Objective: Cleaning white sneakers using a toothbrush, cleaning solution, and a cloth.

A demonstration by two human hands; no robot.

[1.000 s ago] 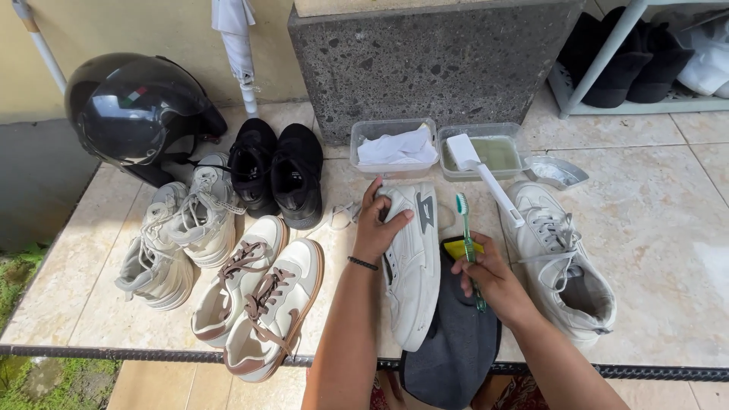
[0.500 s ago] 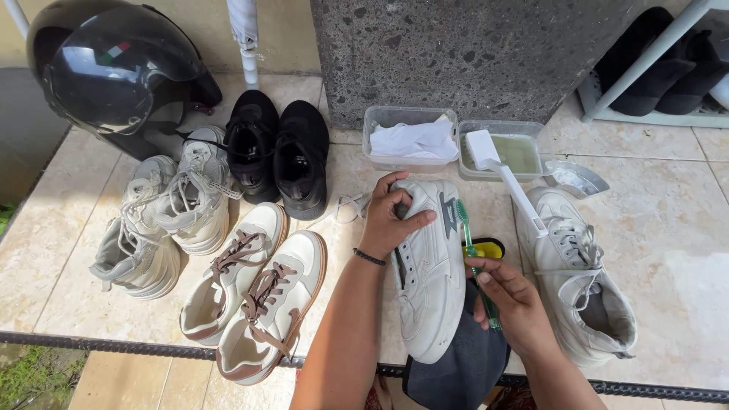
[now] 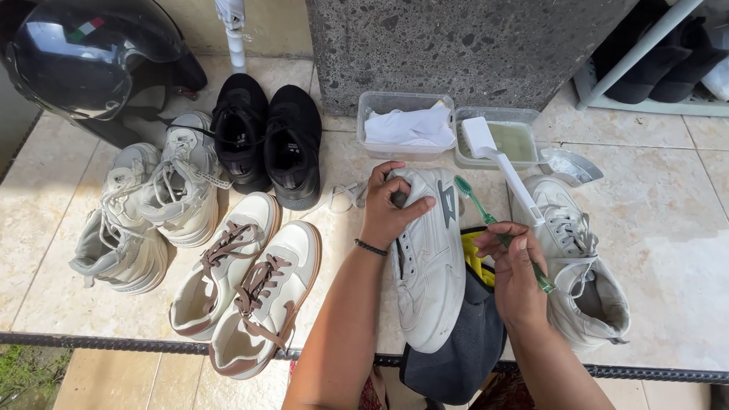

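Change since half a second ago: our right hand has come a little closer to the white shoe, and the toothbrush now leans with its head just beside the shoe's side panel; the left hand stays on the far end of the shoe.
Left hand: fingers curled over the shoe's far end, thumb on its right side, pressing it down on the tiled ledge.
Right hand: fingers closed around the green handle of the toothbrush, bristle head pointing away from us and to the left.
Shoe: it lies between our two hands, long axis running from us toward the stone block, its near end over a dark cloth at the ledge's front edge.
Key relation: the shoe's side is directly left of the brush head, very near; the right hand is the nearer one to it.
Open room: narrow; another white shoe and a white brush lie just right, two plastic tubs beyond, and brown-laced shoes on the left.
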